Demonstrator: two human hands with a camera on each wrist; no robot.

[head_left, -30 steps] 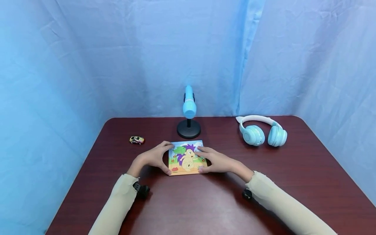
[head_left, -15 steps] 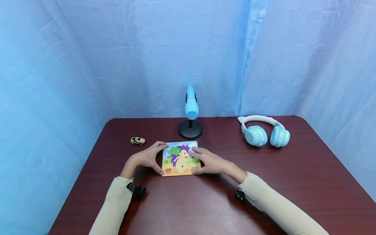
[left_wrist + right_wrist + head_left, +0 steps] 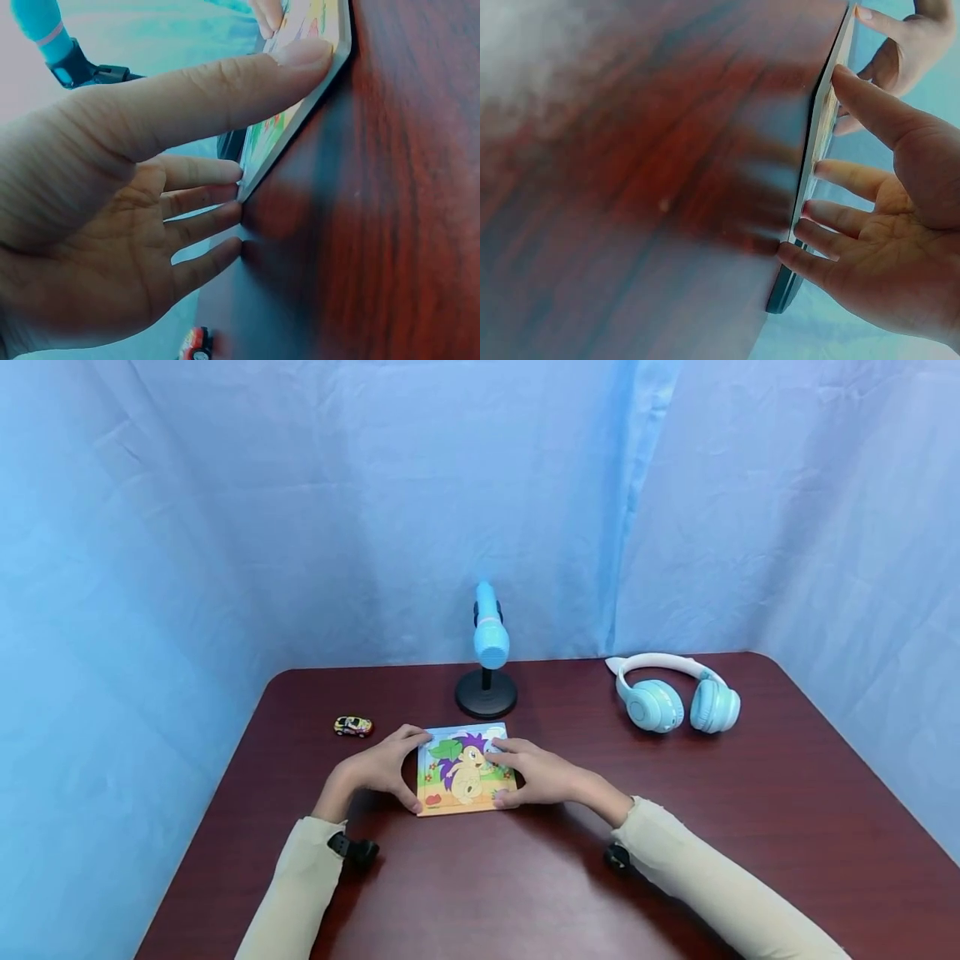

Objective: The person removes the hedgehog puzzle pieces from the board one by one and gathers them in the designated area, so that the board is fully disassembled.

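Head view: left hand (image 3: 381, 766), right hand (image 3: 542, 774) touch picture board (image 3: 463, 774), fingers apart, unclamped; uneven push could skew it into far microphone (image 3: 491, 642).

Room to pass lies on the counter (image 3: 465, 893) at bottom centre and in the gap between the microphone (image 3: 491, 643) and headphones (image 3: 655, 706), upper right; the microphone stands just beyond the picture board (image 3: 467, 768); left hand (image 3: 378, 768) and right hand (image 3: 546, 775) bar its 2 sides; a toy car (image 3: 353, 727) obstructs at left.
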